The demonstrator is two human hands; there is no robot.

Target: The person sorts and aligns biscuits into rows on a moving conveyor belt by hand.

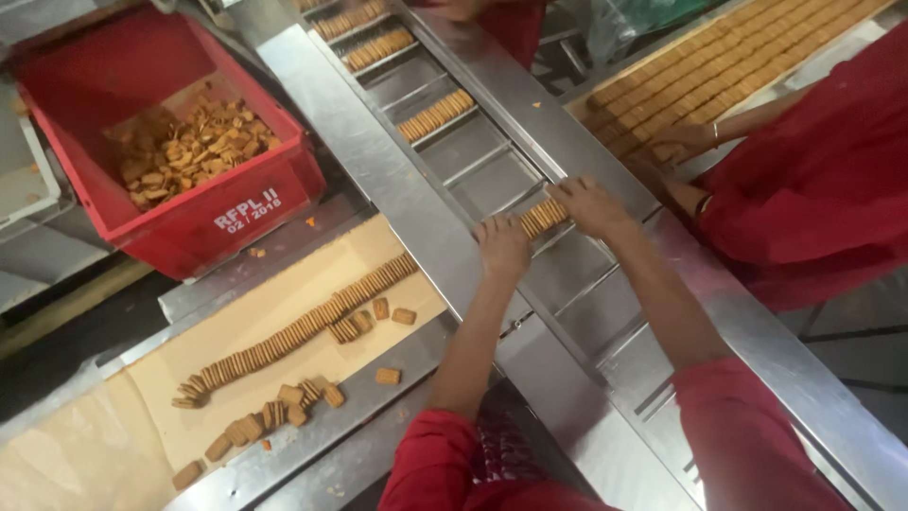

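Two bare hands press a short stack of biscuits into a slot of a steel conveyor channel.

At far left a red crate (203,203) holds broken biscuit pieces (189,142). Beside it, a beige belt (284,317) carries a long row of biscuits on edge (303,331), with loose ones scattered below it. On the steel channel (492,161), the left hand (502,244) and the right hand (592,205) bracket the stack of biscuits (543,218), one at each end, fingers closed against it; the stack sits upright in a divided compartment. Further up the channel, other filled compartments (435,115) show. At right, a co-worker's hand (683,137) in a red sleeve rests by a wide tray of biscuit rows (728,66).
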